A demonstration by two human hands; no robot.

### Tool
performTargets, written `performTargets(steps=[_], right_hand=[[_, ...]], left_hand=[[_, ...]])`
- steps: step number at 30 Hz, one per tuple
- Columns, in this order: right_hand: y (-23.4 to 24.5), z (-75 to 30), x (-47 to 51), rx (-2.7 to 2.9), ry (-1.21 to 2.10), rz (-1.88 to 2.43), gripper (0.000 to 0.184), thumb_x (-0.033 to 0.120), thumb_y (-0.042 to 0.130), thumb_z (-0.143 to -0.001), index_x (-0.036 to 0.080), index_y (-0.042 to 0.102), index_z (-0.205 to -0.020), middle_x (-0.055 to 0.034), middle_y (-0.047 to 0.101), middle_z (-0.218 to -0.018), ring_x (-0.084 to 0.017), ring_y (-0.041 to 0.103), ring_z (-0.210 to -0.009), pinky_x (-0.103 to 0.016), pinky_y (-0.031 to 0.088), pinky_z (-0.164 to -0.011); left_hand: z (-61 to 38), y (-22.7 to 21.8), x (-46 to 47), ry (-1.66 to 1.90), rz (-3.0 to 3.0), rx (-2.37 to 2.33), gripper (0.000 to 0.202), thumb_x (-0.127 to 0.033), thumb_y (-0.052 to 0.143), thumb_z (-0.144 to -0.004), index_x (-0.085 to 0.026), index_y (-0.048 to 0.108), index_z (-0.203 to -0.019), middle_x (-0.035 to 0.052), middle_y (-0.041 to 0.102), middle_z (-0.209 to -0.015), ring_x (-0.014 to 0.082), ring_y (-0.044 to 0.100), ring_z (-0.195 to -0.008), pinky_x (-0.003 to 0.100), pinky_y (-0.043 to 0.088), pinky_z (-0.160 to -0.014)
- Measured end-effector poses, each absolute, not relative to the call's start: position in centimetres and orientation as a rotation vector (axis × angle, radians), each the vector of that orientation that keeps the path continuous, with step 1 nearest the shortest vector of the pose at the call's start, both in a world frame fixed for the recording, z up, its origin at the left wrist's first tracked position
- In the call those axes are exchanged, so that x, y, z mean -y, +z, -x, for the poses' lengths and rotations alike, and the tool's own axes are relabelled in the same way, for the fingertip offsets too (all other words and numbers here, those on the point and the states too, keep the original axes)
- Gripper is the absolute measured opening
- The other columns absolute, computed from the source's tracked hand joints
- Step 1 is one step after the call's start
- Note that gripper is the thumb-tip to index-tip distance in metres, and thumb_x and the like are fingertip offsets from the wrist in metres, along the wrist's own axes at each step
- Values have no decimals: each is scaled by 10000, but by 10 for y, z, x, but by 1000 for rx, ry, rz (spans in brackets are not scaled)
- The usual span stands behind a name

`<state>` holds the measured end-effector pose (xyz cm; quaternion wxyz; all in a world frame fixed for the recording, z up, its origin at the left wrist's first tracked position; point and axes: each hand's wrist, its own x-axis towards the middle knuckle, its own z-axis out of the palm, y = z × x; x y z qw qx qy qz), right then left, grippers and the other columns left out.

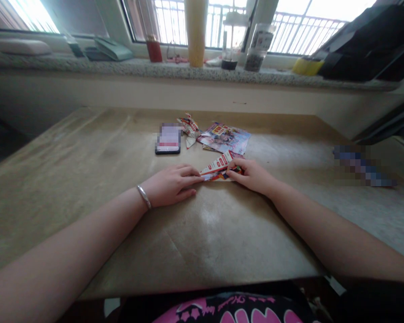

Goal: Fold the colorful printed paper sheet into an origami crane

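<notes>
A folded printed paper (218, 164), narrow and pointed toward the left, lies on the table between my hands. My right hand (254, 176) pinches its right end between thumb and fingers. With fingers stretched out, my left hand (173, 185) lies on the table, its fingertips touching the paper's left tip. Just behind are several colourful printed sheets (227, 138). To their left stands a folded paper figure (190, 129), made of similar printed paper. A phone (169, 139) rests left of that figure, its screen blurred out.
The tan table (202, 251) reaches back to a wall below a stone windowsill (128, 67). On the sill are a yellow cylinder (195, 33), a red container (154, 48), clear cups (257, 47) and a black bag (366, 45). A blurred-out item (363, 166) lies at the table's right.
</notes>
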<state>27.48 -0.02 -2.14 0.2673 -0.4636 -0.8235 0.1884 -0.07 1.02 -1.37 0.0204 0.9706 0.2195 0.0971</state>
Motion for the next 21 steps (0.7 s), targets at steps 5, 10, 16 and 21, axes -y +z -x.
performTargets(steps=[5, 10, 16, 21], right_hand=[[-24, -275, -4, 2137, 511, 1425, 190, 345, 592, -801, 173, 673, -801, 16, 562, -611, -97, 432, -513, -217, 328, -498], [-25, -276, -6, 2142, 447, 1512, 183, 341, 602, -798, 188, 700, -817, 4, 578, -615, -115, 465, -536, -225, 330, -502], [-22, -275, -4, 2192, 396, 1551, 182, 341, 579, -815, 193, 683, -801, -6, 600, -632, -120, 484, -539, -233, 332, -506], [-25, -275, -6, 2235, 321, 1505, 153, 300, 582, -813, 194, 691, -830, -26, 647, -719, -130, 525, -601, -240, 369, -555]], left_hand=[[2, -12, -12, 333, -2920, -707, 387, -250, 462, -923, -172, 535, -1295, 108, 622, -1200, 204, 593, -1076, 348, 492, -953], [0, -12, -9, 404, -2919, -654, 369, -214, 459, -911, -173, 554, -1265, 109, 645, -1168, 197, 622, -1028, 331, 517, -908], [-2, -16, -7, 433, -2970, -617, 376, -222, 443, -922, -206, 566, -1277, 100, 638, -1167, 193, 620, -1024, 332, 530, -901], [-2, -16, -9, 411, -2986, -631, 361, -225, 462, -920, -184, 586, -1257, 108, 618, -1211, 208, 605, -1065, 342, 517, -932]])
